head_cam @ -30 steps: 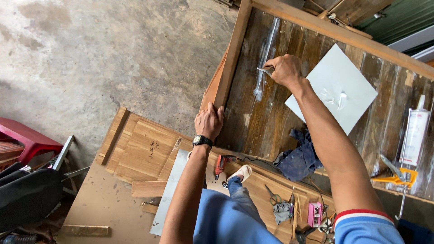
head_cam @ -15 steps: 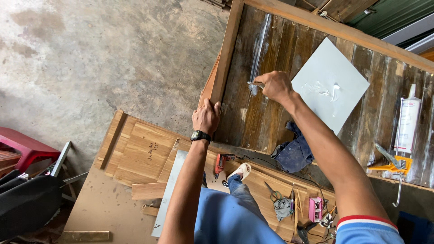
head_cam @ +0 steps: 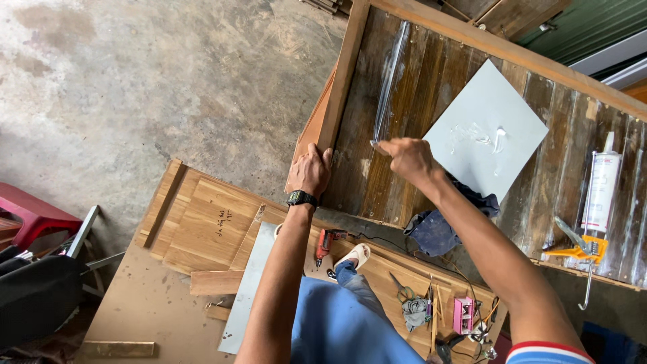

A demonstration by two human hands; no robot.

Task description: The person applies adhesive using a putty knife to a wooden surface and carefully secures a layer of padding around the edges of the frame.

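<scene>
My right hand (head_cam: 410,160) is closed on a small thin scraper (head_cam: 375,143), whose tip sits at the near end of a long glossy streak of clear sealant (head_cam: 389,77). The streak runs along a dark plank of a large wooden panel (head_cam: 431,74). My left hand (head_cam: 310,170), with a black watch on its wrist, rests flat on the panel's pale wooden frame rail (head_cam: 340,81). A pale square sheet (head_cam: 495,114) with smears of sealant on it lies on the planks just right of my right hand.
A caulking gun with a white tube (head_cam: 593,216) lies at the panel's right end. A blue cloth (head_cam: 435,229) sits under my right forearm. A red drill (head_cam: 327,243), pliers and small tools lie by my sandalled foot (head_cam: 355,255). Wooden door panels (head_cam: 202,226) lie on the concrete floor, and a red stool (head_cam: 27,219) stands at the left.
My right hand has drawn the scraper down along the sealant streak towards me, which leaves a longer glossy line. My left hand has stayed on the frame rail.
</scene>
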